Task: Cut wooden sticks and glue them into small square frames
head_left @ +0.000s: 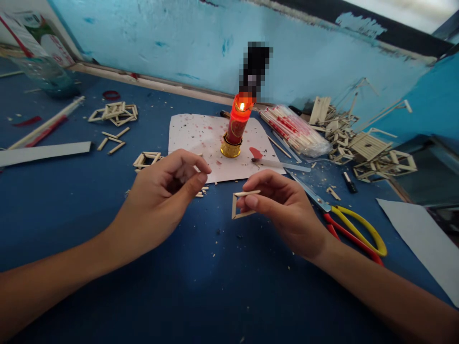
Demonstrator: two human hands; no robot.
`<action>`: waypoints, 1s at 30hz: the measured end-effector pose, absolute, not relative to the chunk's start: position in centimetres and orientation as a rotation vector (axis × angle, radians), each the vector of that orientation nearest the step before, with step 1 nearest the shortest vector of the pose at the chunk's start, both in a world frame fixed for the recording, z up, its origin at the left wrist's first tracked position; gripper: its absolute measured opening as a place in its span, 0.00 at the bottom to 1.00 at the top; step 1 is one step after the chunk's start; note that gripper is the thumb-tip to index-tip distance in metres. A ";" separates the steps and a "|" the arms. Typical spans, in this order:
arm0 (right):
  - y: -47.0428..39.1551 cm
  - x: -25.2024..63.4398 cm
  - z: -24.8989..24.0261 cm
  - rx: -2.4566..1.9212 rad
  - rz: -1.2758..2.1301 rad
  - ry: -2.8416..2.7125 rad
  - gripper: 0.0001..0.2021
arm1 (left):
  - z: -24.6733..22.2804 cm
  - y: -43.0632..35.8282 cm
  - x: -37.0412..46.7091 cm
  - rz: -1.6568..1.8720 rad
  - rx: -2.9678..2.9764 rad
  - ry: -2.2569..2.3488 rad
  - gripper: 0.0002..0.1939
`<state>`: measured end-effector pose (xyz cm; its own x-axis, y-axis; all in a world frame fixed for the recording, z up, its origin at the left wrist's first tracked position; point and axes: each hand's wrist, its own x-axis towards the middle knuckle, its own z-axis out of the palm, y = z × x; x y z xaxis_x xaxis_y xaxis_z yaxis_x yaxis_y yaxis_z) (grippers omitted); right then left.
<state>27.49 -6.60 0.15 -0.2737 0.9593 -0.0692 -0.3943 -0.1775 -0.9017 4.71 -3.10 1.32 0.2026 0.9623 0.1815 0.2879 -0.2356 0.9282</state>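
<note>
My right hand (283,210) pinches a small frame of pale wooden sticks (234,206) between thumb and fingers. One side of the frame is covered by the fingers. To its left, my left hand (161,196) has its thumb and forefinger brought together; anything between them is too small or hidden to make out. Behind both hands a lit red candle (234,126) stands on a gold base, on a speckled white sheet (193,138). A stick frame (145,161) and short cut sticks (202,192) lie partly behind my left hand.
Scissors (344,220) with yellow and red handles lie beside my right wrist. A plastic-wrapped bundle of sticks (294,129) and several stick structures (369,145) are at the back right. More frames (118,112) lie left, near a clear cup (46,74). A blade (283,165) rests across the sheet's edge.
</note>
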 end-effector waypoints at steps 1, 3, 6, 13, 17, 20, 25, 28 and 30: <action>-6.7 27.5 0.2 -0.835 1.671 -0.990 0.07 | 1.3 -3.1 4.7 1.043 1.672 1.177 0.03; -6.7 27.5 0.2 -0.833 1.681 -0.989 0.07 | 1.5 -3.2 4.8 1.011 1.667 1.152 0.03; -6.7 27.5 0.3 -0.837 1.682 -0.991 0.07 | 1.5 -3.4 4.8 1.036 1.670 1.160 0.07; -6.6 27.4 0.3 -0.843 1.687 -0.992 0.08 | 1.1 -3.6 4.5 1.035 1.937 1.139 0.20; -6.7 27.4 0.3 -0.876 1.672 -1.004 0.08 | 1.3 -4.1 4.7 0.977 1.837 1.058 0.09; -6.8 27.4 0.2 -0.875 1.672 -1.037 0.08 | 1.1 -4.5 5.1 0.937 1.755 0.972 0.08; -6.7 27.4 0.0 -0.914 1.643 -1.085 0.11 | 1.1 -4.6 5.3 0.966 1.714 1.004 0.04; -6.5 27.5 -0.3 -0.999 1.568 -1.076 0.13 | 1.6 -4.4 5.3 1.040 1.684 1.077 0.04; -6.3 27.7 -0.4 -1.035 1.493 -1.034 0.15 | 1.9 -4.1 5.3 1.073 1.660 1.134 0.05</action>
<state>27.68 -6.30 -0.43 -0.1293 0.9866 -0.0997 -0.2539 -0.1301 -0.9584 5.32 -4.10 1.92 0.2258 0.9559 0.1880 0.2405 -0.2417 0.9401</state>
